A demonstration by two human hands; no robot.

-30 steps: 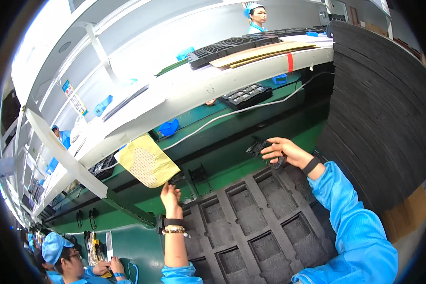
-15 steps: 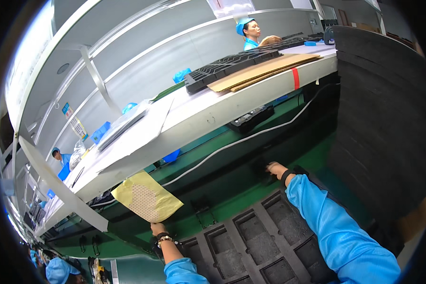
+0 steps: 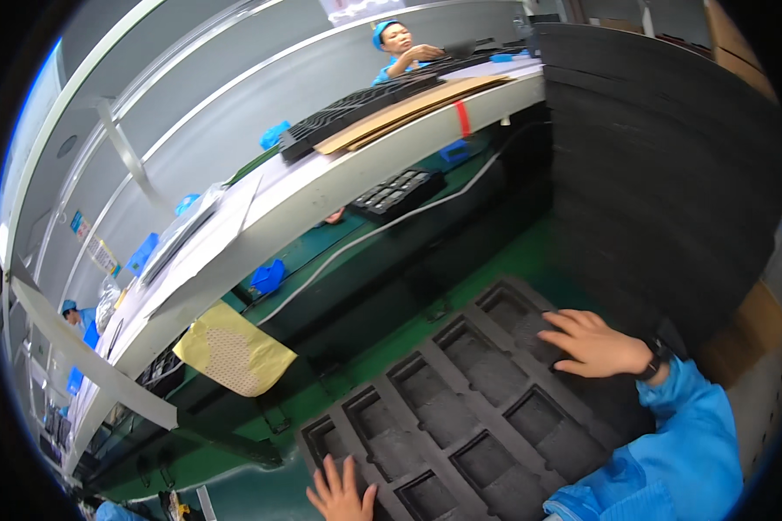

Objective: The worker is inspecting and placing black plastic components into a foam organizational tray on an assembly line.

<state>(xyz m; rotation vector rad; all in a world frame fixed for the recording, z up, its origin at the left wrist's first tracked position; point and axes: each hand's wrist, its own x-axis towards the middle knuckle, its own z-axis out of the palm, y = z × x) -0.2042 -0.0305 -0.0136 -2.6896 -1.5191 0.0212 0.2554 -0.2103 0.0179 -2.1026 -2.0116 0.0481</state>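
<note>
A black foam tray [image 3: 456,395] with rows of rectangular pockets lies low in front of me, tilted in the view. My left hand [image 3: 343,495] is open at its near left end, fingers spread on or just over the rim; the lower palm is cut off by the picture edge. Over the far right end, my right hand [image 3: 595,345] is open too, fingers stretched flat across the tray's right side. Whether either palm presses on the foam, I cannot tell. Nothing shows in either hand. Only dark foam is visible in the pockets.
A tall black panel or stack [image 3: 660,165] stands close on the right. Ahead runs a white bench [image 3: 278,208] with cardboard sheets [image 3: 408,113] and black trays. A yellow sheet [image 3: 235,352] hangs from its edge; a grey cable [image 3: 356,243] droops below. A co-worker [image 3: 395,48] sits beyond.
My right hand has come back from beyond the tray onto its right side. My left hand has moved down to the tray's left end. The view has shifted, showing more of the tray.
</note>
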